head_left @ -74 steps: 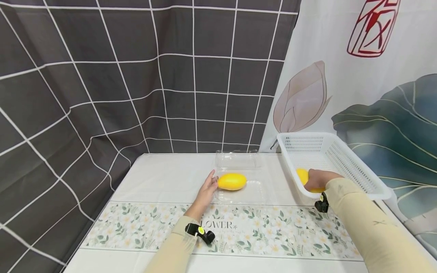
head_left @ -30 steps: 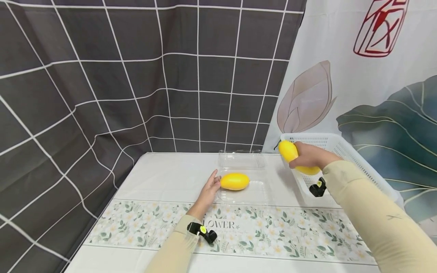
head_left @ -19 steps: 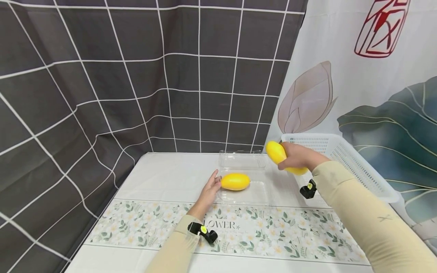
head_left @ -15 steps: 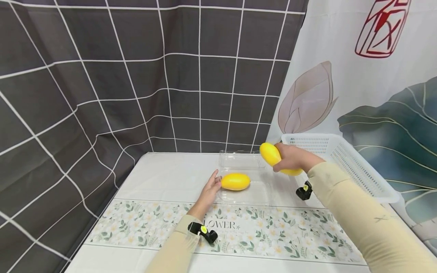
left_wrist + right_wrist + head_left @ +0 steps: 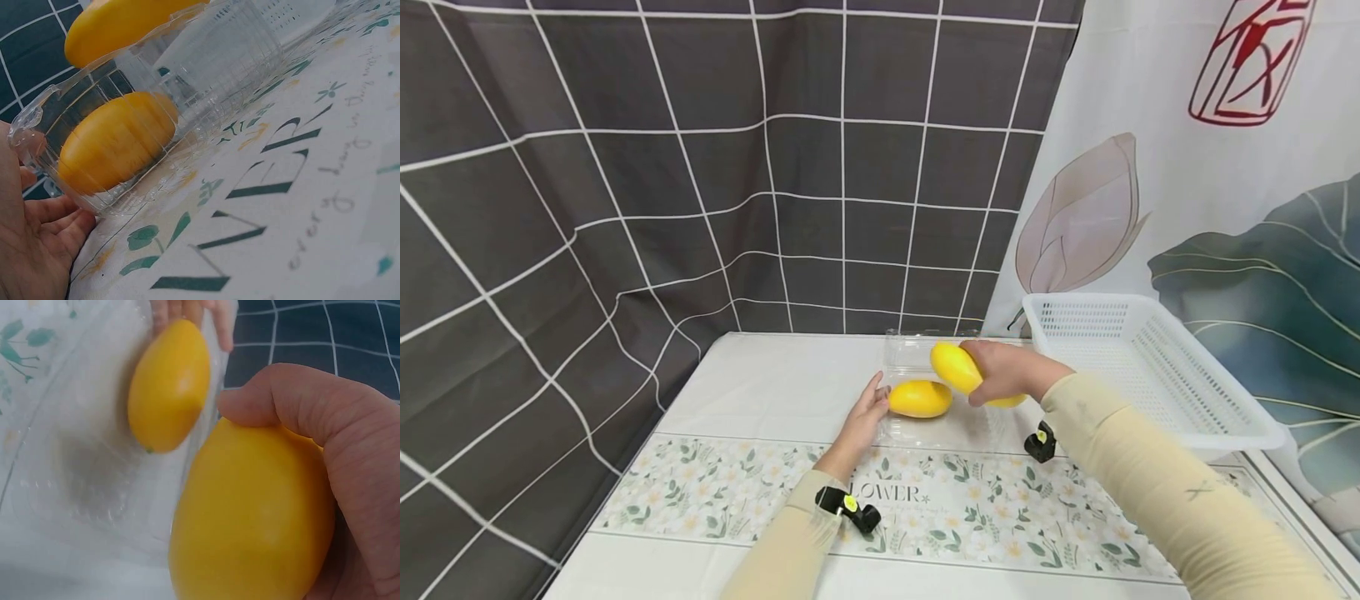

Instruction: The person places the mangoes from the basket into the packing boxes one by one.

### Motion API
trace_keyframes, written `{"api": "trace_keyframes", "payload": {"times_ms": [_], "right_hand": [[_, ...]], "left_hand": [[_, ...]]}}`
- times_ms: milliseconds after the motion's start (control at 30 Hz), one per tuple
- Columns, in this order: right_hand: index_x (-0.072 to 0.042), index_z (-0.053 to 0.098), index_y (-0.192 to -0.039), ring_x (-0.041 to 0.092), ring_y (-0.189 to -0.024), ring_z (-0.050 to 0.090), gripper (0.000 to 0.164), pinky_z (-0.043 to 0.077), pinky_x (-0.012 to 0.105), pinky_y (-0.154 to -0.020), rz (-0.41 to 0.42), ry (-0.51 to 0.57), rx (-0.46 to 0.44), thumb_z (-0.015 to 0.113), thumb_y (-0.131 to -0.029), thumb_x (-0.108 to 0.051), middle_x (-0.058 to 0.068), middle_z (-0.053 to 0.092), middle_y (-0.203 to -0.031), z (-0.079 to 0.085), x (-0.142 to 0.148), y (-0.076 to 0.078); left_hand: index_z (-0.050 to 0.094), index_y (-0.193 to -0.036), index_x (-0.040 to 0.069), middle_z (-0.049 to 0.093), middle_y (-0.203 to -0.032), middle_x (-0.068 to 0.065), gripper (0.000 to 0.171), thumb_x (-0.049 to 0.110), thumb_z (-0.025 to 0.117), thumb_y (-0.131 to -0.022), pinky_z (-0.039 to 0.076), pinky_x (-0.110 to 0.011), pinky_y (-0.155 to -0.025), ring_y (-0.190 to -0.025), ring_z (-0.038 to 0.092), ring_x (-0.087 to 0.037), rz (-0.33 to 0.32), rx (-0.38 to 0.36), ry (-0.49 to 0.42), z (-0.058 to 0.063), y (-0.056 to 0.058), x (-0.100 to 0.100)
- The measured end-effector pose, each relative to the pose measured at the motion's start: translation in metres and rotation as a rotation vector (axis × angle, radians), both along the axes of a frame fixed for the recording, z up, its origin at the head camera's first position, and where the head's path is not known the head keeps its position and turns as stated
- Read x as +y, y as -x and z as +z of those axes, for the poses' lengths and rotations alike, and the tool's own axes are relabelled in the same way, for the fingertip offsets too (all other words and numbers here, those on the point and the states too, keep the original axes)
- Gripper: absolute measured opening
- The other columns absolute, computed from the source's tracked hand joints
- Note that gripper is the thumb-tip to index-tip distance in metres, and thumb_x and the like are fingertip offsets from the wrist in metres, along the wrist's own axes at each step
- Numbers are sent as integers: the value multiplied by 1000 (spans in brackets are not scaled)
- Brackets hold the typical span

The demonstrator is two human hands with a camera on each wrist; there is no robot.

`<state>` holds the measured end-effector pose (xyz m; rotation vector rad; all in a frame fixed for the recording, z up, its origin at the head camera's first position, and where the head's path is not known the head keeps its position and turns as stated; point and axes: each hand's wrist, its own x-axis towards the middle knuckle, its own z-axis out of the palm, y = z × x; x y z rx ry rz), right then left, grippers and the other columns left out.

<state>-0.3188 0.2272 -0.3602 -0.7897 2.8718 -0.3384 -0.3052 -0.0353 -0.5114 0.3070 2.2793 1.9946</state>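
My right hand (image 5: pixel 1003 368) grips a yellow mango (image 5: pixel 955 367) over the right part of a clear plastic clamshell box (image 5: pixel 94 487). In the right wrist view the thumb (image 5: pixel 275 400) lies across the top of this mango. A second mango (image 5: pixel 920 399) rests lengthwise in the box, towards its left side. At the box's left edge, my left hand (image 5: pixel 860 419) touches the plastic with fairly straight fingers. The left wrist view shows those fingers (image 5: pixel 56 215) low against the box's outer wall, beside the mango inside.
A white perforated basket (image 5: pixel 1195 358) stands at the right of the table. The box's hinged lid (image 5: pixel 906 350) lies back towards the dark grid-patterned curtain (image 5: pixel 790 167). Under the box runs a white tablecloth with a flowered band (image 5: pixel 737 483).
My right hand has lifted the mango out of the basket and carried it left and down over the box. The left hand stays at the box's edge. The view has shifted slightly.
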Motion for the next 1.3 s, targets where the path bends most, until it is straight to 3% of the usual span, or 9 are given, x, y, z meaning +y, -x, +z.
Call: {"api": "trace_keyframes", "payload": {"times_ms": [467, 1033, 1300], "right_hand": [[-6, 51, -139, 17, -93, 56, 83, 50, 40, -88, 122, -19, -56, 86, -65, -19, -1, 62, -110, -20, -17, -6], [-15, 51, -143, 21, -101, 59, 88, 52, 46, -95, 189, -100, -60, 89, -65, -15, 3, 61, -118, -35, -24, -14], [-19, 52, -144, 21, -96, 57, 85, 54, 46, -90, 166, -81, -79, 87, -67, -13, 6, 55, -116, -39, -25, -19]], "left_hand": [[19, -163, 17, 36, -160, -17, 60, 18, 40, -107, 15, -51, -125, -148, 33, -33, 3, -7, 4, 0, 0, 0], [19, -163, 14, 37, -159, -19, 60, 17, 41, -107, 17, -52, -124, -148, 34, -34, 8, 3, -2, 1, -2, 1], [19, -162, 11, 37, -158, -22, 60, 14, 40, -107, 16, -52, -124, -148, 34, -36, 9, 18, -21, 2, -3, 2]]}}
